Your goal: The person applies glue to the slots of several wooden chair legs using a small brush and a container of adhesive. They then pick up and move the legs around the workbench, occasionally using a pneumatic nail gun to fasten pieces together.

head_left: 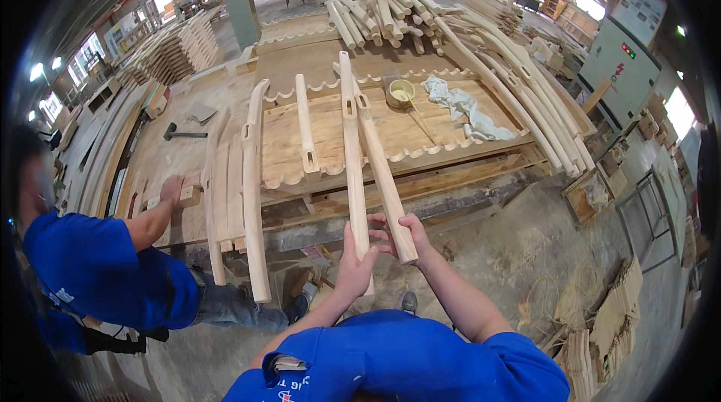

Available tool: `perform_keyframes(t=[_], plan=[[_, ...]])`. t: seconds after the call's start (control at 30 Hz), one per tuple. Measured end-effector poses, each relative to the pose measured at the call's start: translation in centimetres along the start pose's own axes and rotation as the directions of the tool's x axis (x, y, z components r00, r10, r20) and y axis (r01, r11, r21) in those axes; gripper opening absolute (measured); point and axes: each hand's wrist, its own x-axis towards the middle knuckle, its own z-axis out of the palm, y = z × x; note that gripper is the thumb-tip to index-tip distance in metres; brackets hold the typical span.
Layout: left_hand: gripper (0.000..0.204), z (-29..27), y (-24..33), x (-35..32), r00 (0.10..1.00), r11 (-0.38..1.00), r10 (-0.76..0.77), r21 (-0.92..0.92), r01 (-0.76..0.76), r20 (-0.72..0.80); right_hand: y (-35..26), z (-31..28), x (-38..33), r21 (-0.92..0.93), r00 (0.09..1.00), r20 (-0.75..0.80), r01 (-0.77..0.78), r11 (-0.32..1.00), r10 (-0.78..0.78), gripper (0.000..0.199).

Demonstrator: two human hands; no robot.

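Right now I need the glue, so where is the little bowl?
In the head view the bowl sits on the wooden workbench, right of centre, just left of the crumpled white rag and beyond the long pieces in both hands.

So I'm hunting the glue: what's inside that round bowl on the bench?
The bowl holds a pale yellowish liquid and a long stick. Its bottom is covered.

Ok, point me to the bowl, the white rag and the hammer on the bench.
bowl (400, 92), head view, on its inner floor.
white rag (462, 107), head view, on the middle of the crumpled cloth.
hammer (171, 131), head view, on its dark head.
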Motion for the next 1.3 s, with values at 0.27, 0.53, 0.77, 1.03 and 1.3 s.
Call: perform_keyframes(t=[0.27,0.53,0.77,1.03,1.3], plan=[[0.067,0.0,1.6,2.5,0.979,0.937,-0.075,-0.322,0.134,0.187,-1.5,4.9,0.5,-0.251,0.979,-0.204,-0.025,0.968,-0.028,0.057],[0.065,0.0,0.6,4.2,0.986,0.975,-0.041,-0.209,0.076,0.164,0.2,3.2,0.7,-0.374,0.953,-0.281,0.002,0.928,-0.115,0.042],[0.061,-0.4,-0.6,5.3,0.992,0.955,-0.005,-0.295,0.043,0.128,0.7,2.7,0.4,-0.350,0.958,-0.241,0.066,0.934,-0.158,0.041],[0.039,-0.4,-11.1,-3.5,0.727,0.682,-0.631,-0.252,0.686,0.272,5.7,-8.1,-6.1,-0.687,0.884,-0.466,-0.337,0.644,-0.034,0.055],[0.048,0.7,-15.8,-13.0,0.287,0.617,-0.651,0.710,-0.339,0.703,16.2,-28.1,-35.0,-0.519,0.519,-0.853,-0.855,-0.007,-0.047,0.040]])
